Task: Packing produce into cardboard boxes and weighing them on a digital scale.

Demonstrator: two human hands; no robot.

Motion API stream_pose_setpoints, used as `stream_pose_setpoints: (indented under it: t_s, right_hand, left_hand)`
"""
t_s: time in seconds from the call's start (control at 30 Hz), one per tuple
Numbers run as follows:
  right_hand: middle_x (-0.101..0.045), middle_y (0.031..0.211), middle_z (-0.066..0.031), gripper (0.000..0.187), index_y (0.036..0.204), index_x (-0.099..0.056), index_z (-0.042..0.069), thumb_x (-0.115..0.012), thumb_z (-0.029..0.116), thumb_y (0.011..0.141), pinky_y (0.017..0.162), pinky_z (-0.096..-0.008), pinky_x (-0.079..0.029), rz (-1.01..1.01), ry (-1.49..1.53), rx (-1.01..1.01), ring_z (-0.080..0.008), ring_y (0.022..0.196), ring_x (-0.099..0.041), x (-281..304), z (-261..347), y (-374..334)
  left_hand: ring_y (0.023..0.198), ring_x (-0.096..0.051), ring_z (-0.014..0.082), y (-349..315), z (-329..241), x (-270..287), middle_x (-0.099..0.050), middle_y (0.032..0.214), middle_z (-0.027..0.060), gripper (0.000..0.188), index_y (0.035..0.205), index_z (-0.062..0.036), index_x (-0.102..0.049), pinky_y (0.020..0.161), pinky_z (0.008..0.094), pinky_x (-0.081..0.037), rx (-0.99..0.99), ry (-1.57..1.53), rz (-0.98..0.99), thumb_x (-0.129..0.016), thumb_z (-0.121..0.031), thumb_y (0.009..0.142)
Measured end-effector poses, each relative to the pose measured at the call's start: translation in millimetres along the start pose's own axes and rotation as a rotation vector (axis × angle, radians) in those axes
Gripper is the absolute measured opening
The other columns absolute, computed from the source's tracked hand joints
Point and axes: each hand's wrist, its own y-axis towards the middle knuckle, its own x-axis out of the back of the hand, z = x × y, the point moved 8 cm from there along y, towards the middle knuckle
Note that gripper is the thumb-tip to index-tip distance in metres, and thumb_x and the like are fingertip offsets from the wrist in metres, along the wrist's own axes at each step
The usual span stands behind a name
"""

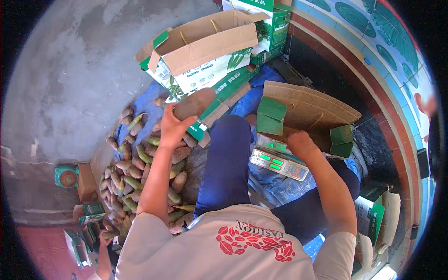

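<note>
Grasping a large brown root (195,103) in the left hand (175,127), with thumb and fingers around its lower end, above the middle of the frame. Reaching with the right hand (302,143) over the near side of an open carton (322,109), right of centre; cannot tell whether clenched or holding anything, with fingertips out of sight. Just below, note a scale (279,164) with lit green displays. Farther out, see a heap of roots (136,163) at left of centre and a white-and-green box (205,74), flaps up, at upper centre. Probably midway through choosing a root for the carton by the scale. Seems to call next for a firm hold, a rightward carry, and a gentle set-down clear of the flaps.
</note>
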Motion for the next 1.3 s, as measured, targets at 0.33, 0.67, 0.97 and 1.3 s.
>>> stream_pose_setpoints:
  t_s: [0.33,0.67,0.97,1.3]
  right_hand:
    - [-0.065,0.077,-0.0121,0.023,0.077,-0.067,0.008,-0.066,0.030,0.071,0.065,-0.0396,-0.050,-0.013,0.055,-0.021,-0.0276,0.075,-0.064,-3,-8,-3]
    - [-0.066,0.083,-0.0117,0.021,0.081,-0.068,0.008,-0.063,0.027,0.075,0.069,-0.0382,-0.050,0.057,0.098,-0.034,-0.0271,0.083,-0.064,-7,-9,-4]
    - [-0.066,0.084,-0.0124,0.016,0.081,-0.068,0.008,-0.061,0.021,0.074,0.068,-0.0381,-0.050,0.020,0.132,-0.034,-0.0271,0.082,-0.064,-11,-11,-3]
    - [-0.065,0.080,-0.0140,0.020,0.080,-0.067,0.008,-0.060,0.027,0.077,0.068,-0.0401,-0.051,0.048,0.104,-0.033,-0.0285,0.078,-0.064,-2,-6,-3]
  left_hand:
    - [0.094,-0.056,0.0308,-13,-133,-109,-0.056,0.098,0.0173,0.058,0.105,-0.0004,-0.047,0.083,0.0368,-0.044,-0.349,-0.098,0.300,-0.075,-0.024,0.060]
    - [0.096,-0.054,0.0361,-30,-147,-216,-0.051,0.108,0.0191,0.066,0.113,-0.0033,-0.043,0.083,0.0410,-0.045,-0.468,0.223,0.489,-0.075,-0.027,0.060]
    - [0.094,-0.056,0.0356,-51,-149,-247,-0.050,0.103,0.0183,0.063,0.115,-0.0072,-0.042,0.077,0.0440,-0.046,-0.591,0.427,0.621,-0.073,-0.022,0.063]
    - [0.094,-0.056,0.0343,-48,-175,-192,-0.056,0.103,0.0143,0.039,0.108,-0.0059,-0.053,0.080,0.0420,-0.046,-0.722,0.168,0.434,-0.065,-0.013,0.072]
